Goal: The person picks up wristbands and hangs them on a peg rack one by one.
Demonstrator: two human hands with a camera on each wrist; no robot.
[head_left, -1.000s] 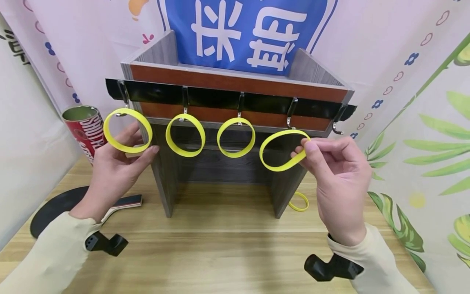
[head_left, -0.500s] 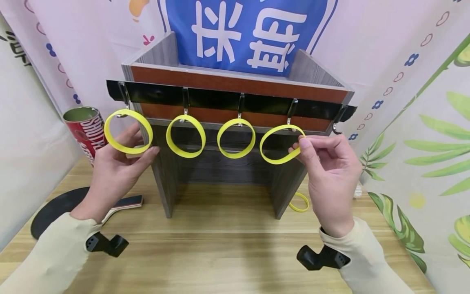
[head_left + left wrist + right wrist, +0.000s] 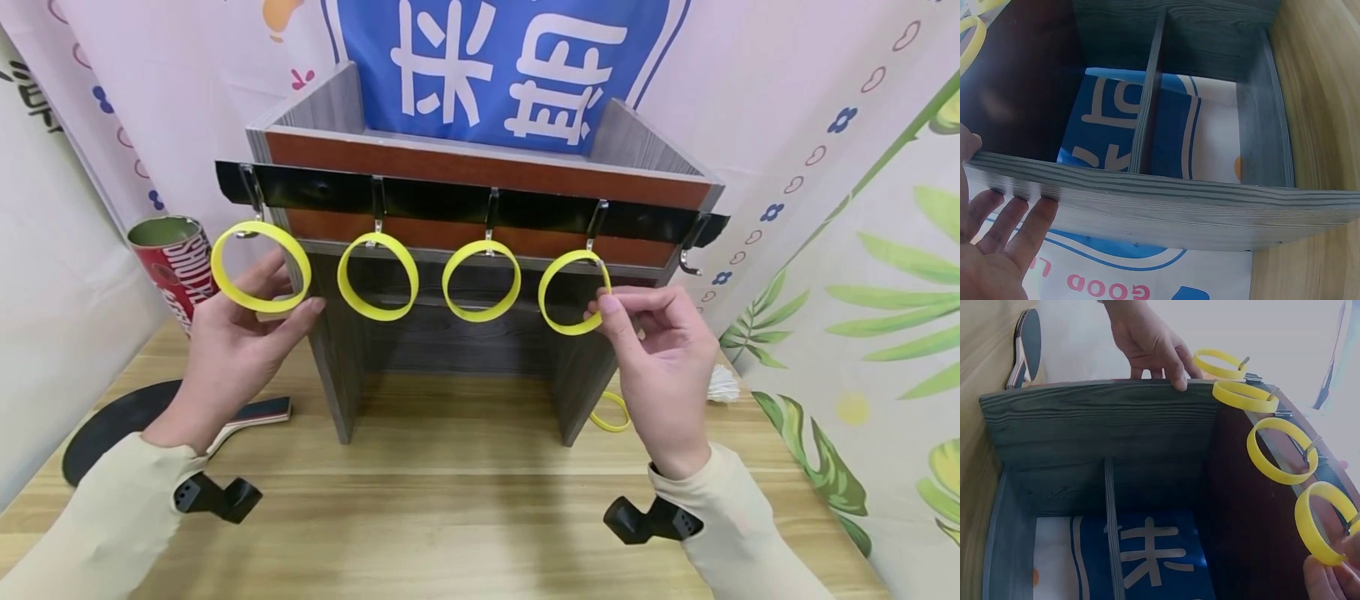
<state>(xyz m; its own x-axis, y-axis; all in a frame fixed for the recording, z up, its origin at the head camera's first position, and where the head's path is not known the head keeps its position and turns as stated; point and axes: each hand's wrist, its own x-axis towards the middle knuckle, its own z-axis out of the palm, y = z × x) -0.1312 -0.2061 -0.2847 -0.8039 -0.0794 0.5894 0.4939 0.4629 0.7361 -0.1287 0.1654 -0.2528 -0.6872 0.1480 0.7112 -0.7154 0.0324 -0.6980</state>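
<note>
My right hand [image 3: 663, 358] pinches the right side of a yellow silicone wristband [image 3: 564, 328], whose top loops over the fourth hook of a black strip [image 3: 435, 196]. Three more wristbands hang in a row to its left: one [image 3: 262, 306] at the far left, then two [image 3: 378, 315] nearer the middle. My left hand [image 3: 232, 350] grips the left side panel of a grey wooden shelf [image 3: 333, 367], behind the leftmost wristband. In the left wrist view its fingers [image 3: 1038, 225] lie along the panel's outer face, with the thumb over the edge. The fifth hook [image 3: 686, 262] is bare.
Another wristband [image 3: 611, 427] lies on the wooden table [image 3: 450, 517] beside the shelf's right leg. A red can [image 3: 168, 262] and a black table tennis paddle [image 3: 112, 425] are on the left. A white ridged object [image 3: 723, 385] sits behind the right hand.
My right hand has moved left with the wristband, which has gone from a stretched oval to a rounder loop on the fourth hook. The left hand has stayed in place.
</note>
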